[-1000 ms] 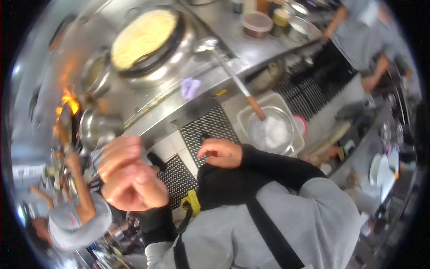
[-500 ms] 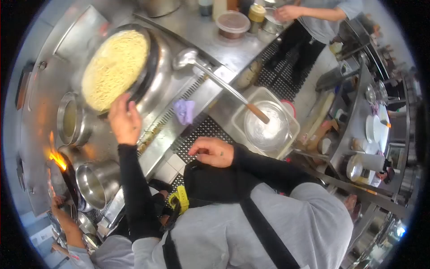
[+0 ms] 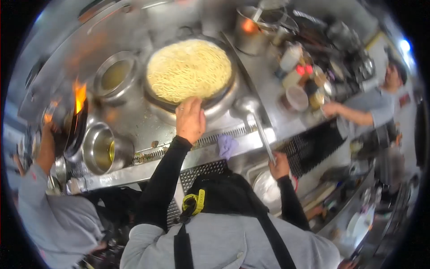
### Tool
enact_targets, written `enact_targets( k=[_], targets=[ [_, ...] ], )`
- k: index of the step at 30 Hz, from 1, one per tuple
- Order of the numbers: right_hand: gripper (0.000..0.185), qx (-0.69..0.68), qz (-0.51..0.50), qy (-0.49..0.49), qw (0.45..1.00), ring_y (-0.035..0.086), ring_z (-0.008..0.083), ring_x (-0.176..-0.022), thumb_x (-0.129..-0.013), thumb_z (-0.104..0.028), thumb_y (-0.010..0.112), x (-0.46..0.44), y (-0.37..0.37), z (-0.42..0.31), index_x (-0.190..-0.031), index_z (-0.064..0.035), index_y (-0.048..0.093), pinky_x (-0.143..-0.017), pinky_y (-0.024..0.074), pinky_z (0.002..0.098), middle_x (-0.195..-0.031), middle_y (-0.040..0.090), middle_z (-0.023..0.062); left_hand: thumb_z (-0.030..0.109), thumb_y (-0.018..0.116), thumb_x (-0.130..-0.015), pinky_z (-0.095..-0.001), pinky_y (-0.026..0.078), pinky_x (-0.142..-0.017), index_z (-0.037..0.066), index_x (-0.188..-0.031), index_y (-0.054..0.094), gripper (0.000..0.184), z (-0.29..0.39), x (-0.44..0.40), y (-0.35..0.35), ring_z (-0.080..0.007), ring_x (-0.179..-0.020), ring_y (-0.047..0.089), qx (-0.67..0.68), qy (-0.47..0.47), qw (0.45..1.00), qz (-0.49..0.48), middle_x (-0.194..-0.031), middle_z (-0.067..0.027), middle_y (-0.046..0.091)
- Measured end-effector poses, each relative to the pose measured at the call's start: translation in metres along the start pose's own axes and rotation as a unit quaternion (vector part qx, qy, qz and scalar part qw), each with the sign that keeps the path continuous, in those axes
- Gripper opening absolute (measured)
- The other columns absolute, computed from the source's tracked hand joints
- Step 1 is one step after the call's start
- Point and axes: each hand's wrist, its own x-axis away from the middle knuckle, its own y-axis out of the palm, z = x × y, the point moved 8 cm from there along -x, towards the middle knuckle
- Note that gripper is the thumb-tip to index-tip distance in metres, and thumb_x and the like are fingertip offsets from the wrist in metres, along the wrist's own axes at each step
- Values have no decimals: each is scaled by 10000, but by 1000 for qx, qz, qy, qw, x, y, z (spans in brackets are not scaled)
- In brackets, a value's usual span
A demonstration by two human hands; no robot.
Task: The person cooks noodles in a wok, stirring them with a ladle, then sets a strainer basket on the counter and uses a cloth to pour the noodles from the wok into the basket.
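Note:
A wide wok (image 3: 161,106) on the range holds a heap of pale yellow noodles (image 3: 189,71) in foamy liquid. My left hand (image 3: 191,122) is at the wok's near rim, fingers together and closed there; the exact hold is partly hidden. To the right, my right hand (image 3: 280,165) is wrapped round the end of a long-handled metal ladle (image 3: 262,134). The ladle's bowl rests on the counter beside the wok. A crumpled purple cloth (image 3: 227,146) lies on the range's front edge between my hands.
A metal pot (image 3: 99,148) and a round pan of liquid (image 3: 114,77) stand left. Beyond them a co-worker's hand holds a flaming wok (image 3: 77,127). Tubs and bottles (image 3: 295,96) crowd the right counter near another person. A basin (image 3: 265,186) sits below my right hand.
My right hand has moved from in front of my body to the ladle handle and closed on it. My left hand has come onto the wok's rim. The view has turned.

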Motion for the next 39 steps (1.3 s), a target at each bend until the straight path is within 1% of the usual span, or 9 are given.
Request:
enact_targets(
  k=[4, 8, 10, 18, 20, 24, 33, 36, 39],
  targets=[
    [709, 86, -157, 138, 974, 569, 421, -1026, -684, -324, 800, 19, 56, 69, -1261, -47, 494, -898, 479, 462, -1154, 587, 232, 92, 558, -774, -487, 344, -1005, -19, -1206, 526, 448, -8, 8, 12, -366, -1138, 499, -72, -31, 995, -57, -1199, -189, 552],
    [375, -30, -91, 142, 985, 629, 371, -713, -705, -251, 754, 29, 63, 92, -952, -11, 605, -683, 513, 437, -766, 644, 192, 83, 557, -773, -473, 331, -1048, -25, -1274, 490, 517, -6, 20, 16, -361, -1255, 435, -98, -46, 993, -37, -1291, -186, 503],
    [223, -253, -125, 283, 917, 600, 242, -501, -761, -205, 712, 47, 88, 111, -786, -3, 619, -482, 481, 380, -605, 583, 131, 76, 559, -773, -469, 337, -1046, -31, -1309, 469, 554, -3, 23, 16, -349, -1317, 383, -102, -55, 992, -55, -1345, -179, 467],
    [104, -381, -74, 114, 915, 516, 114, -514, -822, -46, 605, -85, 0, -71, -915, -15, 571, -464, 428, 268, -652, 551, 32, 73, 588, -749, -462, 368, -1013, -40, -1379, 380, 673, 0, 28, 18, -348, -1364, 317, -96, -90, 986, -98, -1413, -177, 383],
    [422, -542, -121, 16, 831, 518, 111, -528, -841, 11, 564, -134, 4, -95, -1253, 3, 473, -450, 438, 265, -716, 551, 38, 65, 578, -755, -470, 375, -1004, -36, -1389, 367, 675, 0, 30, 22, -345, -1376, 304, -91, -89, 987, -102, -1422, -177, 375],
    [757, -484, -152, -27, 862, 509, 106, -528, -866, 49, 507, -182, -19, -140, -1515, -39, 126, -450, 444, 254, -761, 552, 35, 52, 557, -767, -480, 383, -998, -22, -1411, 338, 685, -2, 30, 21, -341, -1402, 271, -92, -99, 985, -109, -1449, -168, 350],
    [743, -267, -172, -137, 938, 506, 120, -506, -825, 13, 544, -289, 23, -154, -1490, 14, 211, -448, 433, 282, -724, 552, 47, 45, 578, -745, -487, 397, -991, -15, -1423, 323, 726, -1, 32, 20, -325, -1428, 230, -91, -118, 981, -127, -1486, -165, 311],
    [725, -407, -242, -46, 880, 534, 143, -538, -834, 28, 574, -267, 34, -165, -1480, -10, 248, -449, 449, 291, -763, 576, 63, 50, 586, -739, -487, 407, -983, -14, -1422, 322, 735, -1, 34, 20, -327, -1430, 224, -88, -118, 981, -131, -1485, -170, 309],
    [584, -638, -321, 82, 695, 560, 161, -571, -862, 25, 596, -239, 41, -170, -1396, -86, 391, -441, 456, 289, -818, 604, 100, 51, 585, -739, -486, 412, -978, -18, -1419, 323, 732, -1, 32, 18, -330, -1427, 225, -85, -122, 980, -129, -1480, -171, 311]
  ],
)
